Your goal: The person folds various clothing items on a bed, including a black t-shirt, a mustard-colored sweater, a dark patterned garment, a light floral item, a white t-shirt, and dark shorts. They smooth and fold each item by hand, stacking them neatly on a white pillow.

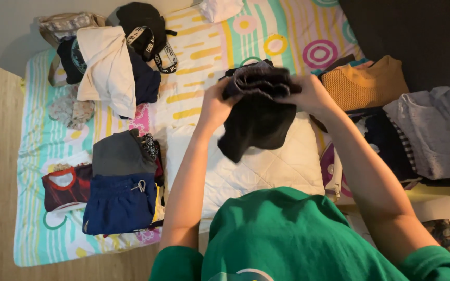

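My left hand (215,105) and my right hand (312,94) both grip a dark grey-black garment (259,117), bunched at its top edge and hanging down over a white quilted pillow (277,169). The garment is lifted above the pillow, between my two forearms. I wear a green shirt (282,239) that fills the bottom of the view.
A colourful patterned bedsheet (42,156) covers the mattress. On the left lie folded blue shorts (121,205), a grey piece (121,153), a red-trimmed shirt (66,187), and a heap with a white top (108,67) and black cap (144,26). An orange sweater (363,83) and grey shirt (433,132) lie right.
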